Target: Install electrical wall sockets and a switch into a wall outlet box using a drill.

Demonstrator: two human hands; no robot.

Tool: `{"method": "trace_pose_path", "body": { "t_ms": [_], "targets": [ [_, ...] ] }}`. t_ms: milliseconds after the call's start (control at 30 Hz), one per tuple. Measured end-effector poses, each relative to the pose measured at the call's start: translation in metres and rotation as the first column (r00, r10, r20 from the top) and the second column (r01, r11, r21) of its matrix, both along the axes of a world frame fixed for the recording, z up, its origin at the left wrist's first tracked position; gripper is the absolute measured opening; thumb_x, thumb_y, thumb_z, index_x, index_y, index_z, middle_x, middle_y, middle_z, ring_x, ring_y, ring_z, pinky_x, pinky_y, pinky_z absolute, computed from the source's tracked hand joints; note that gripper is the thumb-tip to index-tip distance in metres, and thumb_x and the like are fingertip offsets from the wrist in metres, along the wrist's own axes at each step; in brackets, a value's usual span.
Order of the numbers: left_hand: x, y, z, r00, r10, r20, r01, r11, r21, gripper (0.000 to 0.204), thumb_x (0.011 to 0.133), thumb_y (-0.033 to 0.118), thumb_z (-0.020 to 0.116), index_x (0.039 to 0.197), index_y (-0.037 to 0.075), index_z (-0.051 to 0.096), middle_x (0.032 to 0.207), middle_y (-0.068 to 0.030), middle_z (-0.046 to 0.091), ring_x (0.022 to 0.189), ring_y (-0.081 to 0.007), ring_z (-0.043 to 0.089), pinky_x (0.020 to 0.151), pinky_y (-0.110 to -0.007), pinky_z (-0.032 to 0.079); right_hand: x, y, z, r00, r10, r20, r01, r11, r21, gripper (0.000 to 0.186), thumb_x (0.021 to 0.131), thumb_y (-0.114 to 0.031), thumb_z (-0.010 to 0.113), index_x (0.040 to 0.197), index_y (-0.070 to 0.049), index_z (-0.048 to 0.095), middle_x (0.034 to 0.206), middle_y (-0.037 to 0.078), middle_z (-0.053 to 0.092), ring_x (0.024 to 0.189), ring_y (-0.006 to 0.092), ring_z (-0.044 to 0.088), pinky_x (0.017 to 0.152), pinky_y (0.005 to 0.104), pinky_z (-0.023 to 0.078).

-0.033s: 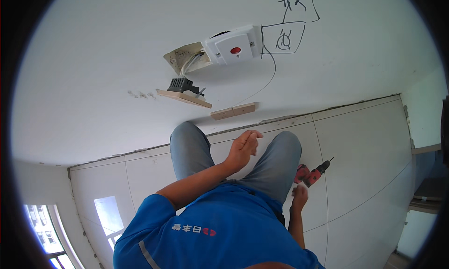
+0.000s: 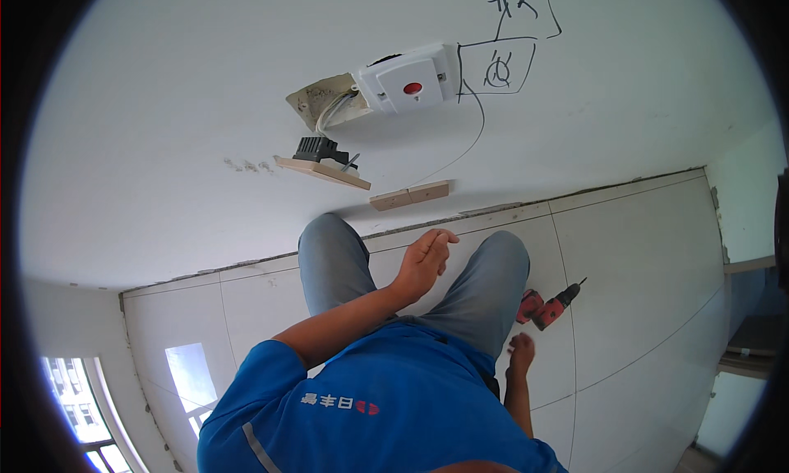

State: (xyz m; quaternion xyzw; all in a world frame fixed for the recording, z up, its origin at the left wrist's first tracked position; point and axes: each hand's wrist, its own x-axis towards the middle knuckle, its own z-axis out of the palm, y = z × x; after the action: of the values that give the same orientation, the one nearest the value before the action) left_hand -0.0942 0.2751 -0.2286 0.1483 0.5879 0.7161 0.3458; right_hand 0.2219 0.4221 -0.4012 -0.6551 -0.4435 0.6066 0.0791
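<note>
My left hand (image 2: 422, 265) hovers between my knees with its fingers curled together; whatever lies inside, if anything, is hidden. Beside my right thigh, my right hand (image 2: 520, 354) is loosely closed and slightly blurred, and I cannot make out anything in it. Just beyond it a red and black cordless drill (image 2: 552, 306) lies on the tiled floor. On the wall ahead is a white switch plate with a red button (image 2: 411, 87). Left of it, a beige faceplate with a dark module (image 2: 320, 167) hangs by pale wires (image 2: 328, 115) from an open wall box (image 2: 308, 100).
Two beige socket plates (image 2: 409, 196) sit low on the wall, near my knees. Black marker lines (image 2: 496, 69) are drawn beside the button plate. At the far right are shelves with brown boards (image 2: 752, 333); a window (image 2: 82, 407) is at lower left.
My right hand has moved slightly toward me, away from the drill. My left hand has barely shifted, and the fittings on the wall are unchanged.
</note>
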Motion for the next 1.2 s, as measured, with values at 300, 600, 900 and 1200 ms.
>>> {"method": "trace_pose_path", "body": {
  "t_ms": [300, 600, 900, 1200],
  "targets": [
    [0.013, -0.005, 0.019, 0.997, -0.079, -0.004, 0.077, 0.983, -0.164, 0.029, 0.111, 0.029, 0.05, 0.111, 0.005, 0.066, 0.063, 0.0064, 0.038, 0.054, -0.0035, 0.033, 0.049, -0.023, 0.031, -0.019, 0.06, -0.155, 0.948, 0.12, -0.296, 0.083, 0.801, 0.593, 0.056, 0.09, -0.014, 0.078, 0.138, 0.001, 0.053, 0.129, 0.013, 0.062, 0.117, 0.0251, 0.061, 0.102, 0.039, 0.048],
    [0.011, -0.007, 0.038, 0.99, -0.01, -0.144, -0.007, 0.993, -0.119, 0.027, 0.11, 0.027, 0.052, 0.111, 0.005, 0.067, 0.066, 0.0055, 0.045, 0.057, -0.0029, 0.039, 0.053, -0.022, 0.036, -0.045, 0.121, -0.052, 0.917, 0.047, -0.396, 0.201, 0.802, 0.562, 0.015, 0.098, -0.016, 0.068, 0.09, -0.006, 0.061, 0.075, 0.001, 0.059, 0.063, 0.0118, 0.056, 0.06, 0.0299, 0.047],
    [0.012, 0.025, 0.086, 0.965, -0.088, -0.249, 0.147, 0.962, 0.23, 0.028, 0.109, 0.024, 0.055, 0.123, 0.002, 0.065, 0.072, 0.0047, 0.052, 0.063, -0.0023, 0.044, 0.056, -0.021, 0.038, -0.102, 0.097, 0.216, 0.692, 0.57, -0.443, -0.055, 0.653, 0.755, 0.024, 0.093, -0.02, 0.074, 0.106, -0.003, 0.062, 0.086, 0.002, 0.062, 0.073, 0.0117, 0.059, 0.066, 0.0281, 0.048],
    [-0.02, -0.011, 0.146, 0.999, -0.023, -0.044, 0.038, 0.927, 0.374, 0.044, 0.107, 0.029, 0.059, 0.143, 0.003, 0.055, 0.076, 0.0062, 0.056, 0.061, 0.0004, 0.042, 0.053, -0.02, 0.033, -0.206, -0.017, 0.255, 0.444, 0.894, 0.057, -0.199, 0.036, 0.979, 0.027, 0.087, -0.015, 0.073, 0.112, -0.005, 0.067, 0.099, 0.01, 0.071, 0.086, 0.027, 0.071, 0.075, 0.0389, 0.056]
  ]
}}
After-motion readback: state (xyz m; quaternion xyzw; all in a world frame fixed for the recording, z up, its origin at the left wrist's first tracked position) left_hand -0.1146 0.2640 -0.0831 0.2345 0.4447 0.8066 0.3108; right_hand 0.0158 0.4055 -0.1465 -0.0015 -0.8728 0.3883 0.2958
